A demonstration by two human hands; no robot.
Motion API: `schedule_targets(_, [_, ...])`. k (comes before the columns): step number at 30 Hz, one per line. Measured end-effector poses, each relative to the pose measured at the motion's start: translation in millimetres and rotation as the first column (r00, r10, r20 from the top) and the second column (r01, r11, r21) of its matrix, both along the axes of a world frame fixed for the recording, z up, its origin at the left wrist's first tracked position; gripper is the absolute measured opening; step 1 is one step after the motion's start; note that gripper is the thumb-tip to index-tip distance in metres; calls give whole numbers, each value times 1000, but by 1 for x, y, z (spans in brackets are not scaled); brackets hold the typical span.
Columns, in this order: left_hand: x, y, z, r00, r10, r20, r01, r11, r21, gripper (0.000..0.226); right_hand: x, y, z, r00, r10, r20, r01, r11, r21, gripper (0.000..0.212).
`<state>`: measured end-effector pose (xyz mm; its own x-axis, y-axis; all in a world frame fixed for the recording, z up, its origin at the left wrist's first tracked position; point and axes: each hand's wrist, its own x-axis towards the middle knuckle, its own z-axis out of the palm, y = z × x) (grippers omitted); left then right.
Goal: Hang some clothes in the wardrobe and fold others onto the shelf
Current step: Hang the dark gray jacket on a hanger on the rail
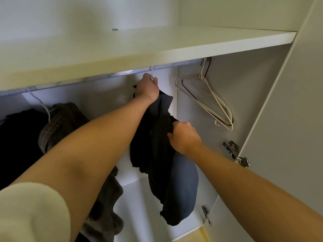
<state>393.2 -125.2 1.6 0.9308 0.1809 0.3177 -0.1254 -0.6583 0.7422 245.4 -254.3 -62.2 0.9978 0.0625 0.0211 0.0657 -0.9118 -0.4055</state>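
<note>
two hands share one dark garment [157,145], hanging limp under the rail [120,74] toward the wardrobe's right side. the left hand [148,87] has its fingers curled round the hanger hook [152,75] right at the rail; whether the hook is seated i cannot tell. the right hand [184,137] pinches a bunched fold partway down. the cloth looks soft, light and floppy, apt to slip off a thin hanger, so the hook is the sound hold, with the cloth steadied.
</note>
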Motion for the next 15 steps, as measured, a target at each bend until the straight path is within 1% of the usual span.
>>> schedule_targets(2, [1, 5, 2, 1000, -16, 7, 16, 1000, 11, 20, -2, 7, -4, 999, -20, -48, 21, 999, 29, 15])
schedule_targets(4, [-3, 11, 3, 1000, 11, 10, -11, 1000, 2, 21, -5, 17, -8, 997, -22, -79, 27, 998, 65, 16])
schedule_targets(5, [-5, 16, 2, 999, 46, 21, -46, 999, -2, 23, -8, 23, -10, 996, -2, -87, 9, 997, 74, 18])
schedule_targets(7, [-11, 28, 1, 997, 64, 40, -62, 997, -52, 24, -15, 42, -14, 993, 67, -96, -60, 995, 74, 20])
schedule_targets(8, [-15, 35, 0, 995, 90, 39, -88, 995, -46, 24, -18, 52, -16, 990, 107, -92, -101, 993, 65, 20])
schedule_targets(10, [-24, 54, 0, 981, 183, 57, -184, 983, 9, 26, -23, 74, -21, 982, 177, -72, -174, 983, 50, 20])
schedule_targets(13, [-39, 88, 3, 958, 277, 75, -284, 953, 110, 32, -31, 107, -25, 964, 260, -46, -253, 960, 123, 14])
schedule_targets(15, [-50, 113, 3, 947, 312, 80, -321, 933, 161, 31, -37, 125, -25, 950, 311, -29, -303, 941, 151, 17])
